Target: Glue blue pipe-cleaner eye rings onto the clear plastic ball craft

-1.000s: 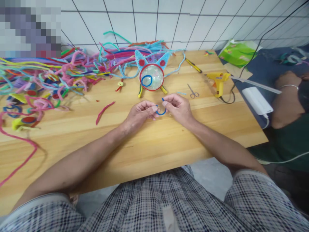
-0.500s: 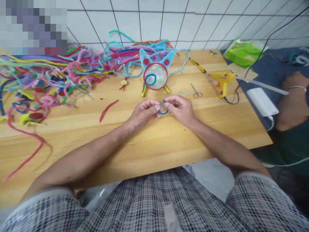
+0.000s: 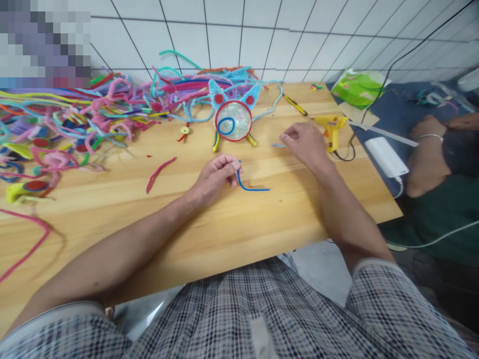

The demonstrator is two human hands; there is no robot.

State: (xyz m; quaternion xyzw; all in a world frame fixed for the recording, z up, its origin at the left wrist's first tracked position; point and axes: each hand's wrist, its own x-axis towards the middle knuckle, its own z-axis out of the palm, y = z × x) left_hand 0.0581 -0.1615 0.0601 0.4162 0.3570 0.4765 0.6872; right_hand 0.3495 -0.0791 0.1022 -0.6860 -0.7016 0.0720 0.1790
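Observation:
My left hand [image 3: 220,172] pinches one end of a short blue pipe cleaner [image 3: 245,188], which bends down and runs right just above the tabletop. My right hand [image 3: 305,142] is beside the glue gun, fingers curled together; it covers the spot where small scissors lay, and whatever it grips is hidden. Beyond my hands stands a round, clear-fronted figure [image 3: 241,117] with a red rim, light-blue pointed ears [image 3: 252,96], yellow-and-dark legs and a blue pipe-cleaner ring [image 3: 226,118] on its front. A small light-blue scrap [image 3: 278,145] lies by my right fingertips.
Many coloured pipe cleaners [image 3: 123,112] heap at the back left. A red piece [image 3: 160,174] lies left of my left hand. Right are a yellow glue gun [image 3: 333,130] with its cord, a yellow cutter [image 3: 295,104], a white power bank [image 3: 386,157] and another person's arm [image 3: 430,149].
My right hand has let go of the blue pipe cleaner and moved right, over the scissors. The pipe cleaner, bent in a U before, has opened out. The view has shifted slightly.

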